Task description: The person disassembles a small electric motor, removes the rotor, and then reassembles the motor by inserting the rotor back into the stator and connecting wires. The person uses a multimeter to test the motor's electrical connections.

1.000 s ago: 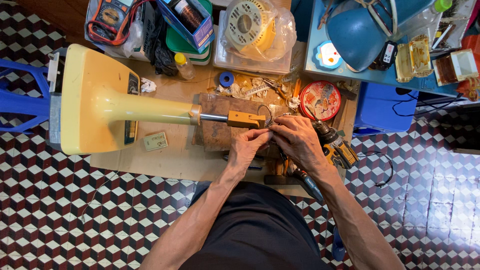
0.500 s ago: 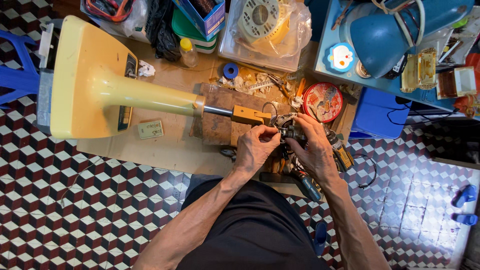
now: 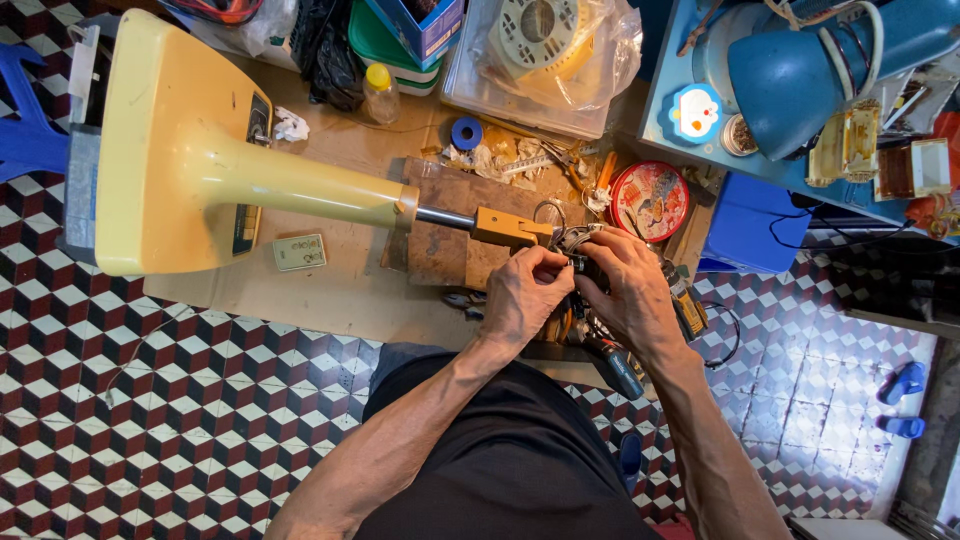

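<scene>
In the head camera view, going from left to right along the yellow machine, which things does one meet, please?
Yellow base of the machine → its yellow neck → metal rod → small yellow block → left hand → right hand → round red tin.

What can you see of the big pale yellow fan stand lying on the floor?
The pale yellow stand looks like moulded plastic: a broad square base at the left, tapering into a round column that runs right. It lies on its side on brown cardboard. A bare metal rod comes out of the column into a mustard-coloured bracket. Both hands, left hand and right hand, work at small parts just past that bracket. A dark control panel shows on the base.
</scene>
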Available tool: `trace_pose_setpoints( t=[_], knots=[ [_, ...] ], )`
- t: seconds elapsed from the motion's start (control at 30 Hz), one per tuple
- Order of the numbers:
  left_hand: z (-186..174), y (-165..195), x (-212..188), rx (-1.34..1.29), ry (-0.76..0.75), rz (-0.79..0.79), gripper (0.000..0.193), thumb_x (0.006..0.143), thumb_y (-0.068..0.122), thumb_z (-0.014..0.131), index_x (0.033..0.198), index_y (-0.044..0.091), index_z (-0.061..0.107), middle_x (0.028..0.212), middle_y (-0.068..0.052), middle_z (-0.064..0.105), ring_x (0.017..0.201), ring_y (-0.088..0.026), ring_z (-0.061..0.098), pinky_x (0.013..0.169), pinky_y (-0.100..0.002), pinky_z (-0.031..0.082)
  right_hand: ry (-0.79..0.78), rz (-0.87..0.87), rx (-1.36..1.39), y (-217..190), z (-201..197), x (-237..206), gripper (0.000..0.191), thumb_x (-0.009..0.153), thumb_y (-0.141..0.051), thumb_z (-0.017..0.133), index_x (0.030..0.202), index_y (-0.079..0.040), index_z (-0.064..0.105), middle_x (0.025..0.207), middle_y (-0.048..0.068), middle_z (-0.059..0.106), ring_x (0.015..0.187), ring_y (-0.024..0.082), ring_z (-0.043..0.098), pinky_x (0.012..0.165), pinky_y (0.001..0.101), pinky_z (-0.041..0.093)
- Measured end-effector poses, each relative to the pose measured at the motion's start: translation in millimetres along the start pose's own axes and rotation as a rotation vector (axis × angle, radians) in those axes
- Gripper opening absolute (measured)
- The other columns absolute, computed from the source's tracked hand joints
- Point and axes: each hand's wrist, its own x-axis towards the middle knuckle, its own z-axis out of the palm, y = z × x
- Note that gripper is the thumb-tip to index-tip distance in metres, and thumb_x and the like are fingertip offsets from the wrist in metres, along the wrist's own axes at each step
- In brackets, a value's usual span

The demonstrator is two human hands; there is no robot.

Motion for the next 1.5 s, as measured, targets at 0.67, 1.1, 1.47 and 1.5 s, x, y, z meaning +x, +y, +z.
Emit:
trace_pose_setpoints(
  t=[0.67, 1.1, 1.47, 1.5],
  knots=[
    [1, 3, -3, -0.054, 0.003, -0.089, 0.02, 0.089, 0.022, 0.074, 0.099, 0.004, 0.073, 0.087, -0.007, 0.078, 0.078, -0.015, 0.076, 0.071, -0.029, 0.061, 0.351, 0.368, 0.295, -49, 3, -38, 0.024, 0.095, -0.014, 0.072, 0.117, -0.005, 0.07, 0.117, 0.012, 0.072, 0.112, 0.024, 0.066, 0.097, 0.0386, 0.055],
    [-30, -7, -8, 0.29, -0.298, 0.341, 0.019, 0.091, 0.009, 0.061, 0.104, 0.002, 0.072, 0.1, -0.015, 0.071, 0.096, -0.032, 0.069, 0.085, -0.041, 0.056, 1.171, 1.029, 1.555, -107, 122, -40, 0.023, 0.098, -0.008, 0.066, 0.119, 0.001, 0.062, 0.107, 0.013, 0.072, 0.097, 0.018, 0.071, 0.084, 0.0269, 0.056],
    [-36, -21, 0, 0.15, -0.671, 0.141, 0.028, 0.087, 0.011, 0.057, 0.111, 0.002, 0.069, 0.102, -0.016, 0.069, 0.089, -0.027, 0.074, 0.08, -0.036, 0.06, 1.379, 0.948, 0.928, -135, 134, -29, 0.018, 0.101, -0.005, 0.065, 0.118, 0.001, 0.062, 0.109, 0.007, 0.07, 0.1, 0.012, 0.069, 0.089, 0.0243, 0.057],
    [-36, -22, 1, 0.121, -0.688, 0.134, 0.028, 0.089, 0.011, 0.057, 0.112, 0.002, 0.07, 0.103, -0.015, 0.071, 0.091, -0.026, 0.074, 0.082, -0.036, 0.06, 1.37, 0.964, 0.885, -134, 134, -30, 0.017, 0.101, -0.005, 0.066, 0.117, 0.001, 0.062, 0.108, 0.007, 0.07, 0.099, 0.012, 0.069, 0.088, 0.0241, 0.058]
  ],
)
